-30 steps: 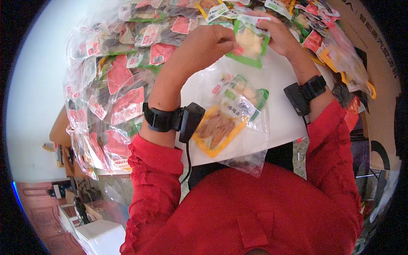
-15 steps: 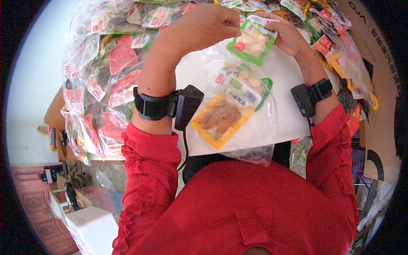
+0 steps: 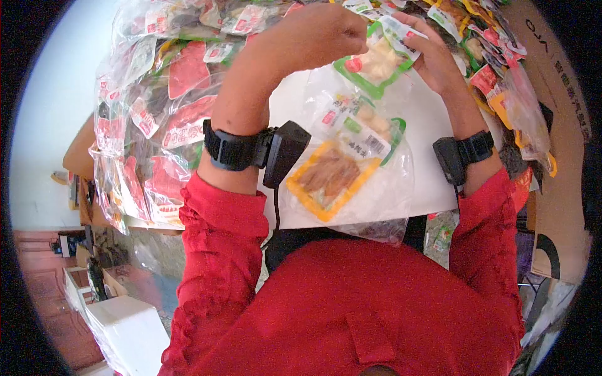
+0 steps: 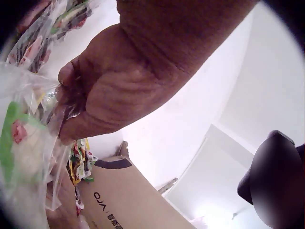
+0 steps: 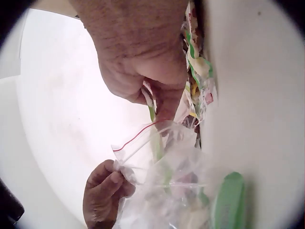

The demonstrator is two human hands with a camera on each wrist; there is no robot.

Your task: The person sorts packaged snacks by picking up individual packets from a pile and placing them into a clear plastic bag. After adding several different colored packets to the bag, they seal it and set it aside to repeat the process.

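In the head view, the left hand (image 3: pixel 323 37) is raised beside a green-edged packet (image 3: pixel 379 62) of pale food, and the right hand (image 3: pixel 436 59) grips that packet's white top corner. A clear bag edge is pinched by the left hand (image 4: pixel 114 86) in its wrist view. From the right wrist, the zip bag (image 5: pixel 167 167) with a red line hangs between both hands, the right fingers reaching its mouth with the green-edged packet. Below, on the white table (image 3: pixel 295 113), an orange-edged packet (image 3: pixel 329 178) of brown food and another green-edged packet (image 3: pixel 373 119) lie under clear plastic.
Filled clear bags (image 3: pixel 182 119) are heaped along the left and far side of the table. More packets (image 3: pixel 495 75) lie at the right, beside a brown cardboard box (image 3: pixel 558 125). Another person's arm (image 3: pixel 78 150) shows at the far left.
The left hand has shifted up, away from the packet's face. The green-edged packet has tilted, its label corner now nearer the right hand. The view has shifted slightly.
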